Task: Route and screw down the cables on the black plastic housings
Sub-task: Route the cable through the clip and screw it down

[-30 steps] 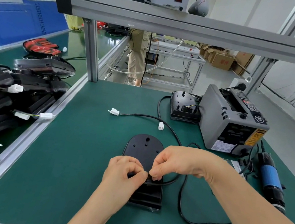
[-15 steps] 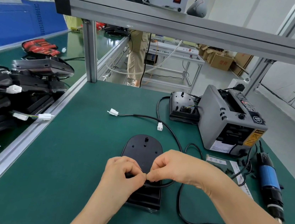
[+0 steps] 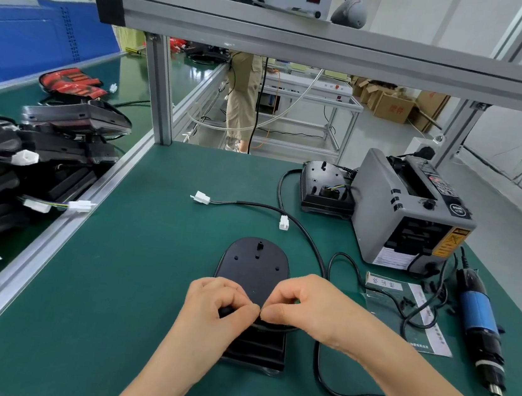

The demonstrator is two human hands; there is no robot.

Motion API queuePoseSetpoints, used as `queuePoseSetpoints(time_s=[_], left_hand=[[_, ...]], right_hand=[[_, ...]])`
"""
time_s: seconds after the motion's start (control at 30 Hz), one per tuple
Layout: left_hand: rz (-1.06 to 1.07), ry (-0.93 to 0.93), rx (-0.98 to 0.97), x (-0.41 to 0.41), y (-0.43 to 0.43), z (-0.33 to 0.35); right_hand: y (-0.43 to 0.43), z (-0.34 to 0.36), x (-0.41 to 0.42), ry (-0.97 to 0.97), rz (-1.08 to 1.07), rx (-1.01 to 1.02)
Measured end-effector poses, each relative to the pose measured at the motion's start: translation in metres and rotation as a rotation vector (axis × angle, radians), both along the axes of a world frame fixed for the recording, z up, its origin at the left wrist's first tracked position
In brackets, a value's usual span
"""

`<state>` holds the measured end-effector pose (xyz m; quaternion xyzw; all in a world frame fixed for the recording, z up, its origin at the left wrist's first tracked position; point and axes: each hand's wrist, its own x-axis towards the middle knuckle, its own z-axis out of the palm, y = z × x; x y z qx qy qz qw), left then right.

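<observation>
A black plastic housing (image 3: 254,267) with a rounded far end lies on the green mat in front of me. A black cable (image 3: 319,382) loops from its near part round to the right and on to a white connector (image 3: 201,197) farther back. My left hand (image 3: 219,301) and my right hand (image 3: 299,301) meet fingertip to fingertip over the housing's middle, both with curled fingers pinching the cable where it crosses the housing. What lies under the fingertips is hidden.
A second housing (image 3: 325,187) with its cable sits at the back right beside a grey tape dispenser (image 3: 409,212). A blue electric screwdriver (image 3: 480,327) lies at the right edge. Stacked black housings (image 3: 10,167) fill the left bench. An aluminium post (image 3: 159,90) stands at the back.
Both hands stay together over the housing; they have shifted slightly nearer along it, and the cable loop on the right has moved a little.
</observation>
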<state>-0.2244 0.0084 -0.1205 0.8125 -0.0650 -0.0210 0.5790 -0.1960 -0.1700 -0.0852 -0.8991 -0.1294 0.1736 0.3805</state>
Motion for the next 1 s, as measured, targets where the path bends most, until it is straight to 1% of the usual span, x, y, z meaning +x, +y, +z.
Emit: queuePoseSetpoints(time_s=[0.1,0.17,0.3,0.37,0.47,0.57,0.73,0.8,0.9,1.0], left_hand=[[-0.048,0.008,-0.010,-0.001,0.009,-0.001],[-0.104,-0.050,0.053,-0.004,0.013,-0.002],[-0.146,-0.130,0.115,-0.008,0.012,-0.006],[-0.131,-0.156,0.150,-0.008,0.009,-0.007],[-0.038,-0.197,0.195,-0.008,0.002,-0.010],[0.002,-0.251,0.242,-0.008,-0.003,-0.013],[0.015,-0.263,0.231,-0.008,-0.005,-0.017],[0.017,-0.272,0.221,-0.008,-0.005,-0.017],[0.030,-0.298,0.209,-0.009,-0.005,-0.019],[0.034,-0.318,0.199,-0.009,-0.005,-0.021]], right_hand=[[0.000,-0.002,-0.001,-0.008,-0.023,0.021],[0.000,-0.003,-0.001,0.017,-0.033,0.058],[0.000,-0.005,0.001,0.071,-0.045,0.122],[0.000,-0.005,0.001,0.069,-0.050,0.120],[0.001,-0.005,-0.001,0.051,-0.061,0.122],[0.001,-0.004,-0.004,0.028,-0.065,0.149],[-0.002,0.000,-0.010,0.036,-0.045,0.159],[-0.002,0.003,-0.013,-0.003,-0.030,0.103],[0.000,0.001,-0.017,-0.172,0.012,-0.076],[0.002,-0.003,-0.022,-0.329,0.041,-0.170]])
